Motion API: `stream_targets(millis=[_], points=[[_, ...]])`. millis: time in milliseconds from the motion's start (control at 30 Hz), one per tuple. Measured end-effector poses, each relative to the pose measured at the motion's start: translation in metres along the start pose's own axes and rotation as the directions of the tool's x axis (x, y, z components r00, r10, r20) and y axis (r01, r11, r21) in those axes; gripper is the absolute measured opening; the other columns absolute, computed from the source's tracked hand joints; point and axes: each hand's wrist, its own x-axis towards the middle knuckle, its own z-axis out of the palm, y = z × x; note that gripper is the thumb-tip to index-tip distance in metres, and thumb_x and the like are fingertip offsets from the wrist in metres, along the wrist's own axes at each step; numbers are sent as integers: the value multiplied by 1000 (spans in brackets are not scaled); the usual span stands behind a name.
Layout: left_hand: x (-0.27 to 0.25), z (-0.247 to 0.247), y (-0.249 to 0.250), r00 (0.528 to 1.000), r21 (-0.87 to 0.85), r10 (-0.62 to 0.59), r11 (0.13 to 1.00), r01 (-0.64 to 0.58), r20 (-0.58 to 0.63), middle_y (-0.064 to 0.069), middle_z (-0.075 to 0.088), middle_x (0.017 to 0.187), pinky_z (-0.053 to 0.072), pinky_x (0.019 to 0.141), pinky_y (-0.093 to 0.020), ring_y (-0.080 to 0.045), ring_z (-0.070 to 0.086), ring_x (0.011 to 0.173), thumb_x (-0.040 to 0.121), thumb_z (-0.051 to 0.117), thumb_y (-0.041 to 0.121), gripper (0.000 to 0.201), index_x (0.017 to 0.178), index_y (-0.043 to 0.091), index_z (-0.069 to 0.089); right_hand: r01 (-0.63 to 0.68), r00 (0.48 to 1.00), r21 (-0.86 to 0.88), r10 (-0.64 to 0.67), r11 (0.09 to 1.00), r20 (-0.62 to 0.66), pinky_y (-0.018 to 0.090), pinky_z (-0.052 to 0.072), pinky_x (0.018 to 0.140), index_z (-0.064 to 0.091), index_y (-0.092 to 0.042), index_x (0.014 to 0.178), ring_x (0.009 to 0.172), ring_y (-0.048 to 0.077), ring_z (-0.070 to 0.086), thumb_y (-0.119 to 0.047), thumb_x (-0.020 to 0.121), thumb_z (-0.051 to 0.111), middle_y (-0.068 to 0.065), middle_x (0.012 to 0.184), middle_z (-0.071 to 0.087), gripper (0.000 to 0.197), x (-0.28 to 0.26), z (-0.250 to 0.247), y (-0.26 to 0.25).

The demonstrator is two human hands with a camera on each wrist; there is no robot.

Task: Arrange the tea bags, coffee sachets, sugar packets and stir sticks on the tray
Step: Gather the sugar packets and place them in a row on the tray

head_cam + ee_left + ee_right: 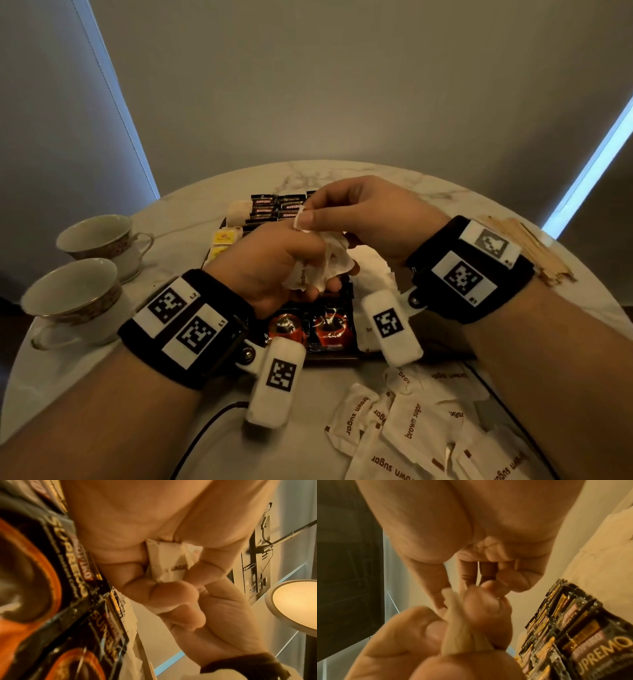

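Head view: above the tray, left hand clutches sugar packets; right hand pinches one corner — best square them before setting down.

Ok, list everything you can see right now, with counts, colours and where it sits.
Table: one, white marble, round.
Tray: one, dark, mid-table, mostly hidden under the hands.
Coffee sachets: two orange-black at tray's near edge; more small black ones at far end, count unclear.
Tea bags: yellow tags, tray's left side, count unclear.
Sugar packets: many, white, loose on near table; a bunch held.
Stir sticks: wooden pile, far right.
Cups: two, white, left.
Left hand: grips bunch.
Right hand: pinches one packet.
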Motion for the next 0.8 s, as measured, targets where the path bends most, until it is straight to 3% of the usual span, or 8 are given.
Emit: stream_targets(millis=[100,200,333,400,467,567,667,800], points=[[2,-2,0,1000,27,-21,999,22,-16,-17,75,88,44,46,-25,-22,66,64,90,51,-5,35,123,6,59,-2,999,23,3,1000,-35,24,51,64,77,-8,96,69,11,64,-17,90,76,3,83,73,11,0,-1,0],[2,-2,0,998,5,-39,999,39,-45,-17,75,84,44,45,-24,-20,65,61,92,51,-3,31,120,6,60,-9,995,156,24,988,-97,33,50,69,74,-5,98,72,18,58,-12,93,71,10,88,69,9,2,-3,0],[7,-4,0,981,-64,-26,998,14,-195,-11,74,77,39,45,-23,-16,61,56,92,52,1,27,115,9,63,23,982,343,43,939,-182,27,50,62,71,-11,91,68,15,59,-10,97,65,4,82,71,8,5,-5,1],[9,-6,2,969,-135,-17,991,-17,-248,-6,71,76,36,45,-22,-13,57,55,92,60,10,20,111,11,65,26,978,377,55,926,-201,26,48,59,70,-12,92,64,12,57,-12,98,65,2,80,71,8,7,-7,2],[9,-8,3,968,-180,12,982,-59,-251,-3,68,80,33,45,-20,-10,54,56,87,71,22,27,112,13,69,20,977,396,66,918,-201,25,48,56,69,-10,96,62,12,56,-11,99,64,2,77,69,6,8,-7,2],[8,-7,4,961,-172,79,977,-127,-264,2,69,80,33,45,-18,-8,54,57,77,78,30,32,105,16,73,11,982,419,68,908,-175,25,54,56,67,-8,96,60,13,60,-9,99,63,2,71,67,6,9,-4,2],[10,-9,3,937,-188,108,966,-178,-333,4,70,78,34,43,-16,-7,54,56,89,75,25,16,100,14,72,-29,988,406,88,913,-127,29,56,61,68,-8,97,64,16,61,-10,98,64,7,77,69,5,8,-5,2],[13,-13,1,932,-151,116,973,-176,-343,-2,71,91,36,42,-17,-7,54,57,91,76,27,22,105,11,72,-143,989,278,131,950,62,32,50,69,74,-10,100,71,16,58,-24,86,78,12,90,63,20,4,-11,4]])
